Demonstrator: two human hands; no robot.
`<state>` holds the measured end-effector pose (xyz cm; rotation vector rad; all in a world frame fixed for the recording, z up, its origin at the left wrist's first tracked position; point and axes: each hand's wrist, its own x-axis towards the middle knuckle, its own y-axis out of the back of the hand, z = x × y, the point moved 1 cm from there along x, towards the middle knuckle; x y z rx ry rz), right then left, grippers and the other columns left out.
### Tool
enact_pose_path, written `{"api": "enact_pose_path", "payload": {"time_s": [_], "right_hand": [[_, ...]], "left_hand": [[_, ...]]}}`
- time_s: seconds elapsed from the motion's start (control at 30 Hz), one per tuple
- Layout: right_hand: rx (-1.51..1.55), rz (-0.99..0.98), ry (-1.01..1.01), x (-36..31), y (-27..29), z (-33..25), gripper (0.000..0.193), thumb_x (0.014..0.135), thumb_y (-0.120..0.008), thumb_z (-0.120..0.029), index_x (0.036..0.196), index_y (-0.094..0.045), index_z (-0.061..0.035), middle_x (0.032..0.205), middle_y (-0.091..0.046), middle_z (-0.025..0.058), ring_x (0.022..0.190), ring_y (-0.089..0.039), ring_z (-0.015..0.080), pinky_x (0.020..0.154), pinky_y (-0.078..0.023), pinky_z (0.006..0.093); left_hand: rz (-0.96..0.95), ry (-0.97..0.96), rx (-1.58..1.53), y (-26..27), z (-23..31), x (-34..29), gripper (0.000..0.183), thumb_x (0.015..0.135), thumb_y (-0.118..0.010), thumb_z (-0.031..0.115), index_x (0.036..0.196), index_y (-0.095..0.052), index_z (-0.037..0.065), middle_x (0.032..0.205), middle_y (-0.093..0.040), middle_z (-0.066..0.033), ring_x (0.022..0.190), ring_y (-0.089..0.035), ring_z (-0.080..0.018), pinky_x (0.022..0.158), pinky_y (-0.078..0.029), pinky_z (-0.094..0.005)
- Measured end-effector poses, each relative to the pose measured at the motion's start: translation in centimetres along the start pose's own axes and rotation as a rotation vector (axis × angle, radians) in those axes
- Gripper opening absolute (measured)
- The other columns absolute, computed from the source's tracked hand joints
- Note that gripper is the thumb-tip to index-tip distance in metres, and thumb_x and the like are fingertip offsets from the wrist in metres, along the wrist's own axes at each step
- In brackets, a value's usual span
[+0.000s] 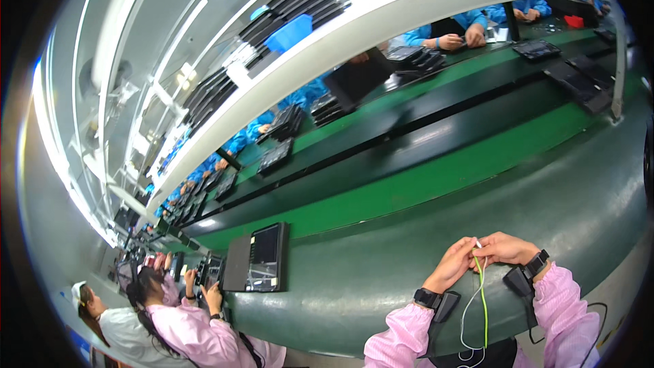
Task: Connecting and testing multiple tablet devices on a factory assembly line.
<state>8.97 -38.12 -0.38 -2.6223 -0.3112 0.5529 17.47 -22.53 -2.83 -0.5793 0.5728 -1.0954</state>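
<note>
My left hand [452,265] and my right hand [505,248] meet above the green bench, fingertips pinched together. Between them is the end of a thin cable [483,298], with a small white tip showing at the fingers. One strand of it is bright yellow-green, the other whitish. Both strands hang down from my fingers towards my lap, where the lower end curls. The fingers partly cover the cable's end, so its exact shape cannot be made out. Each wrist carries a black strap with a dark box-shaped piece.
A dark flat panel device [266,257] lies on the bench to the left, beside a seated co-worker in pink [197,324]. Beyond runs a dark conveyor [409,138] with a green edge. A white rail [381,20] arches above it. Across, people in blue work by stacked dark trays.
</note>
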Motion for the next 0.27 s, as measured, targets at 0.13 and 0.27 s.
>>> {"api": "enact_pose_path", "payload": {"time_s": [0.13,0.27], "right_hand": [[-0.040,0.049,-0.040,0.09,-0.22,-0.32,0.028,0.095,-0.057,-0.016,0.113,-0.058,0.0046,0.100,-0.068,0.0157,0.090,-0.067,0.0223,0.082,-0.053,0.0303],[-0.062,0.036,-0.032,-0.28,0.23,0.06,0.027,0.095,-0.057,-0.016,0.113,-0.058,0.0046,0.101,-0.068,0.0164,0.092,-0.067,0.0247,0.085,-0.053,0.0322]], "left_hand": [[0.036,0.013,-0.016,-0.57,0.06,-0.18,0.019,0.100,-0.047,0.026,0.099,-0.054,0.008,0.079,-0.051,0.0000,0.065,-0.047,-0.0109,0.059,-0.043,-0.0268],[0.009,0.002,-0.039,-0.11,-0.15,0.02,0.018,0.100,-0.046,0.024,0.102,-0.054,0.008,0.080,-0.051,-0.0008,0.066,-0.047,-0.0113,0.060,-0.042,-0.0270]]}}
